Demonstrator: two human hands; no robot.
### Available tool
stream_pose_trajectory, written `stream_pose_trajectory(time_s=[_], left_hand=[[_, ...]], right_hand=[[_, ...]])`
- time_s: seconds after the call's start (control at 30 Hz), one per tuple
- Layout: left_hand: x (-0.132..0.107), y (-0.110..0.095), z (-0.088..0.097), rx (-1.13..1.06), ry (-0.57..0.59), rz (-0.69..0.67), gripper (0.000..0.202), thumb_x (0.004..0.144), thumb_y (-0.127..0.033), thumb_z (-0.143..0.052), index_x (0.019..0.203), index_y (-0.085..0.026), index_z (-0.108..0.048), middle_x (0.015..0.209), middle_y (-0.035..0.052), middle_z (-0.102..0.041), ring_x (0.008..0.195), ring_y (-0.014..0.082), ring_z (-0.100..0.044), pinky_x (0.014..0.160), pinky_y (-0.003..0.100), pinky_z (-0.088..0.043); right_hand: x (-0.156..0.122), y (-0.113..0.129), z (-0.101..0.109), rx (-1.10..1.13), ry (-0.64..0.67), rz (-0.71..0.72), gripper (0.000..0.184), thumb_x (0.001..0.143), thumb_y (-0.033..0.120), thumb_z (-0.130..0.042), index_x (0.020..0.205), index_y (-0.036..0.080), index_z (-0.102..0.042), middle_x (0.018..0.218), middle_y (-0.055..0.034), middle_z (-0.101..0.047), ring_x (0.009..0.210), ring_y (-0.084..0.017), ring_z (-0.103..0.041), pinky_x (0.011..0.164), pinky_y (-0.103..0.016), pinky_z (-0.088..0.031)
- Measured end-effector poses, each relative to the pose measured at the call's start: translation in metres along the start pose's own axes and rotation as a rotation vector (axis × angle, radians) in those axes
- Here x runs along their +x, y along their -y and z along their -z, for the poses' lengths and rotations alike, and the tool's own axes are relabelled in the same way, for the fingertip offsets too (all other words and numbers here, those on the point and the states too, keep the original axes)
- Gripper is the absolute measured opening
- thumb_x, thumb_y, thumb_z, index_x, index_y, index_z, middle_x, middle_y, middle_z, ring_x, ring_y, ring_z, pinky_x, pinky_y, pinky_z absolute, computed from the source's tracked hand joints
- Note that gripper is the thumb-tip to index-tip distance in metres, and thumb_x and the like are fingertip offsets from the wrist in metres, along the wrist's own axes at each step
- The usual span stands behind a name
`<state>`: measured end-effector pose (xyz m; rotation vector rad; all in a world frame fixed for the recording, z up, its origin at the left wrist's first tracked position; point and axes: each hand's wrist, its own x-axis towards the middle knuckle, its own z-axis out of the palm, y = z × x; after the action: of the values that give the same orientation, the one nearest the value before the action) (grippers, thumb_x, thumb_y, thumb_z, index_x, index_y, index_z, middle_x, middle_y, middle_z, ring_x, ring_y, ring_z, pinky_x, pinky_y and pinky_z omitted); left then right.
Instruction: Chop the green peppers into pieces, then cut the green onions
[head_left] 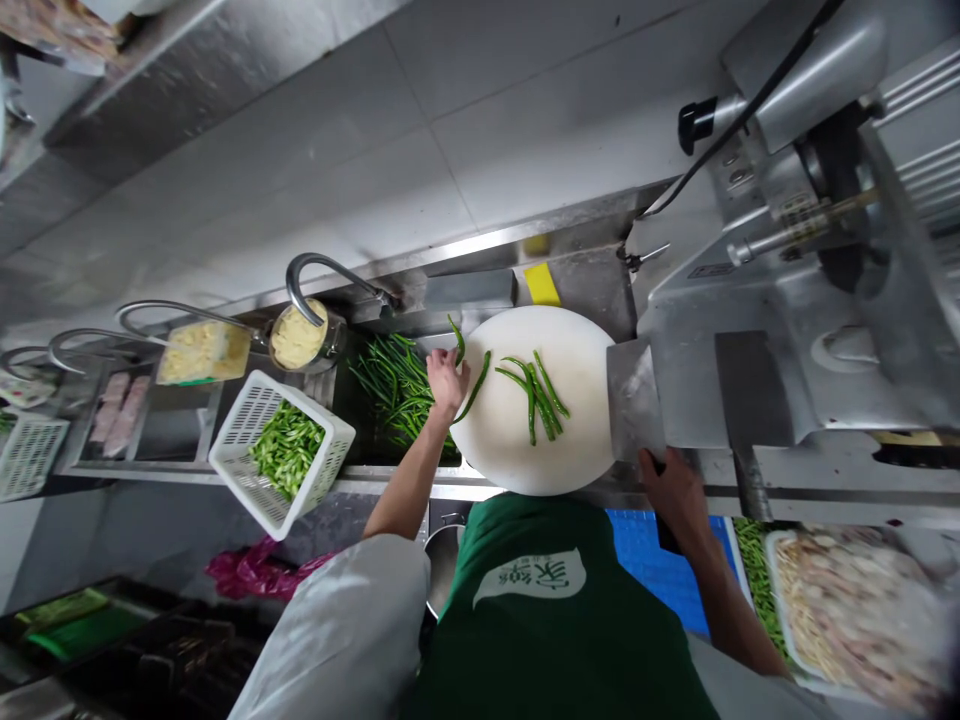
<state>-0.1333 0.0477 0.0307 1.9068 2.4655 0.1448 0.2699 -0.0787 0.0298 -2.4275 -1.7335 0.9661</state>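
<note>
Cut green chilies (289, 450) in basket (330, 460), whole chilies (397, 390) heaped in sink (367, 446). Left hand (447, 382) pinches one chili (458, 336) at the round chopping board (491, 445)'s left edge; best laid parallel beside the loose chilies (545, 399) mid-board. Right hand (673, 490) clenches the cleaver (634, 395), ideally parked clear.

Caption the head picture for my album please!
Left hand by green peppers, right hand holding a cleaver at the edge of the white board.

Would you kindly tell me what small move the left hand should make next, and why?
I would probably have the left hand lay its pepper beside the peppers mid-board, since the hand is at the board's left edge, while the cleaver in the right hand is apart from them, at the right edge.
</note>
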Motion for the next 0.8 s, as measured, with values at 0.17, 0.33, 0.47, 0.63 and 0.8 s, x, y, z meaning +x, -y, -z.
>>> stream_pose_trajectory(time_s=[0.17,0.33,0.47,0.63,0.8], left_hand=[[-0.031,-0.022,-0.008,0.02,0.166,-0.102,0.024,0.093,-0.029,-0.058,0.103,-0.014,-0.073,0.099,0.0151,-0.068,0.105,0.0309,-0.055,0.096,0.045,-0.044],[-0.077,-0.018,0.006,-0.056,0.121,-0.155,0.025,0.096,-0.023,-0.053,0.11,-0.019,-0.072,0.102,0.0131,-0.068,0.1,0.0292,-0.058,0.092,0.043,-0.047],[-0.105,-0.013,0.008,-0.136,0.211,-0.284,0.033,0.099,-0.017,-0.045,0.118,-0.026,-0.07,0.109,0.0078,-0.064,0.096,0.023,-0.062,0.086,0.034,-0.052],[-0.099,-0.045,-0.014,-0.369,0.287,-0.253,0.033,0.095,-0.014,-0.045,0.118,-0.019,-0.069,0.115,0.0108,-0.062,0.105,0.0213,-0.064,0.096,0.033,-0.053],[-0.094,-0.125,-0.041,-0.281,0.09,0.042,0.08,0.095,-0.055,-0.055,0.156,-0.009,-0.033,0.155,0.0295,-0.038,0.143,0.0442,-0.036,0.111,0.064,-0.037]], right_hand=[[0.0,0.003,0.002,-0.028,0.012,-0.016,0.046,0.1,0.046,-0.045,0.109,0.008,-0.069,0.09,-0.0191,-0.072,0.083,-0.029,-0.067,0.07,-0.034,-0.042],[-0.003,0.004,0.0,-0.019,-0.001,-0.029,0.048,0.1,0.049,-0.044,0.106,0.009,-0.07,0.085,-0.017,-0.071,0.082,-0.029,-0.067,0.069,-0.033,-0.041],[-0.003,0.007,0.0,-0.014,0.011,-0.042,0.048,0.101,0.048,-0.043,0.107,0.009,-0.07,0.087,-0.0182,-0.071,0.084,-0.03,-0.067,0.071,-0.034,-0.041],[-0.003,0.005,-0.001,0.003,0.02,-0.042,0.046,0.101,0.048,-0.044,0.112,0.01,-0.068,0.089,-0.0171,-0.071,0.085,-0.029,-0.066,0.073,-0.033,-0.041],[0.0,0.0,-0.005,0.018,-0.003,-0.038,0.047,0.1,0.048,-0.044,0.11,0.009,-0.069,0.088,-0.0176,-0.071,0.085,-0.029,-0.066,0.072,-0.034,-0.041]])
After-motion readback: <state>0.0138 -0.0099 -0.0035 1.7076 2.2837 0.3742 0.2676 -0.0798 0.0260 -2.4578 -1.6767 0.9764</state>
